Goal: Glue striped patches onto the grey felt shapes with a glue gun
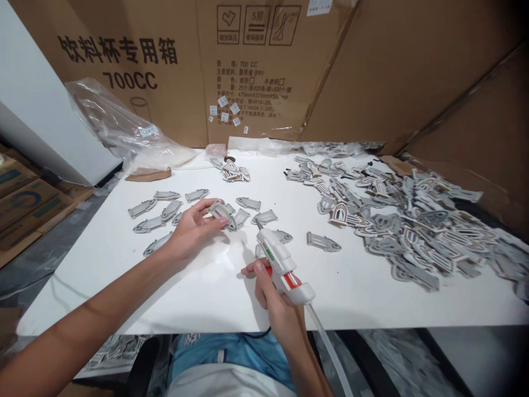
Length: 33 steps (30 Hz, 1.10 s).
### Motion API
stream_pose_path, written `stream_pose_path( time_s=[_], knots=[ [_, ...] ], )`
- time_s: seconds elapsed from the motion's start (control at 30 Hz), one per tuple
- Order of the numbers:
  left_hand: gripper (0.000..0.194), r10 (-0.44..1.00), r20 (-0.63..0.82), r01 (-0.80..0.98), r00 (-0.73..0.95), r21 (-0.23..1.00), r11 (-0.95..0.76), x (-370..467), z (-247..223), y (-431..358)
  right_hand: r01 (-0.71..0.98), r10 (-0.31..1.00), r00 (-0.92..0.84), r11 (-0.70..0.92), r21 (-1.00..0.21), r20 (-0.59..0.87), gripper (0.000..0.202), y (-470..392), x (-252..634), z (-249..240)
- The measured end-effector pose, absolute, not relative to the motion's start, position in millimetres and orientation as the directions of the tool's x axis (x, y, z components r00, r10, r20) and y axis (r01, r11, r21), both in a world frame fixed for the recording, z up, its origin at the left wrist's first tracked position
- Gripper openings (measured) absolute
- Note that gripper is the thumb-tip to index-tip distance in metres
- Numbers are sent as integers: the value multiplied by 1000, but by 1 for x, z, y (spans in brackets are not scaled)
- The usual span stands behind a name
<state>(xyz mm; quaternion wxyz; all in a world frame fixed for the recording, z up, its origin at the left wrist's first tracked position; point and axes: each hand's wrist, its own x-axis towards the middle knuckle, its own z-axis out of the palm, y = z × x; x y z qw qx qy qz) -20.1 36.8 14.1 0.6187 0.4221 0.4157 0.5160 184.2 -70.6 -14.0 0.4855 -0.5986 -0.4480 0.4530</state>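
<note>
Between the thumb and fingers of my left hand (194, 229) is a small grey window-shaped cutout (223, 212), held just above the table. My right hand (275, 292) is wrapped round the handle of a white hot glue gun (281, 259) with a red trigger. Its nozzle points up and left, close to the held cutout, and a long glue stick (330, 353) trails from its back end. Around both hands lie several loose grey cutouts (149, 223), spread out flat. One more cutout (323, 241) rests to the right of the glue gun.
A big heap of grey cutouts (417, 231) covers the right of the white table (198, 303). A smaller pile (233, 170) sits at the back. Tall cardboard boxes (256, 71) stand behind the table, with a clear plastic bag (136, 138) at the back left.
</note>
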Motion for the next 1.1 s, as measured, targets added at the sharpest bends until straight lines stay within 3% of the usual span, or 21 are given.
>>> stream_pose_path(
  time_s=[0.17, 0.43, 0.63, 1.1],
  knots=[
    [40, 984, -79, -211, 162, 971, 113, -21, 15, 35, 112, 980, 161, -135, -985, -116, 50, -71, 180, -4],
    [38, 989, -37, -132, 146, 990, 56, -23, 5, 38, 207, 998, 66, 10, -978, 24, 40, -68, 182, -3],
    [47, 988, -73, -97, 133, 992, 86, -20, 6, 36, 282, 996, 90, -24, -959, 2, 44, -68, 178, -5],
    [41, 981, -52, -128, 188, 989, 77, -18, 6, 33, 362, 993, 111, 1, -932, 44, 47, -64, 177, -12]
  ],
)
